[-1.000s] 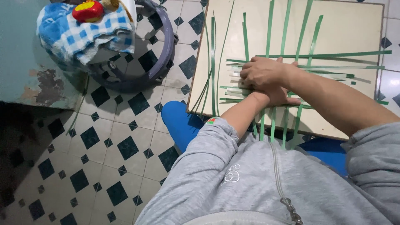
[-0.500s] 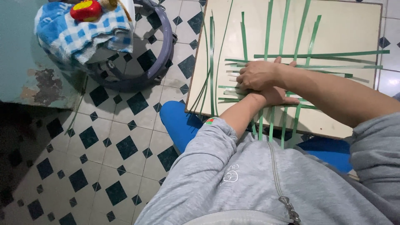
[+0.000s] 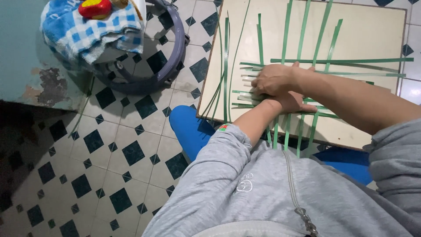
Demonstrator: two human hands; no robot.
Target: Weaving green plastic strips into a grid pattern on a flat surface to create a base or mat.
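Seen from above by a head-worn camera, a person in a grey zip-up top leans over a pale, cream-coloured board (image 3: 364, 30) that rests on blue-clad legs above a tiled floor. Thin green strips (image 3: 287, 30) lie across the board, some running away from the person and others crossing them sideways, forming the start of a loose woven grid near the board's middle. The right hand (image 3: 274, 79) lies on top, fingers close together and pressed flat onto the crossing strips; the left hand (image 3: 294, 102) sits just beneath it, wrists crossed, mostly covered, so whether its fingers are spread or closed cannot be told. A few loose strips (image 3: 226, 66) lie together near the board's left edge, apart from the weave. The strips look light, narrow and springy, probably slick and quick to slide out of place, so they seem best held flat at the crossings or pinched near an end. The board appears smooth and rigid. The floor (image 3: 109, 153) is white tile with dark diamond insets. At upper left stands a worn teal surface (image 3: 26, 52), beside a round purple-grey frame (image 3: 173, 57) draped with a blue checked cloth (image 3: 83, 33) carrying a red and yellow toy (image 3: 94, 8).
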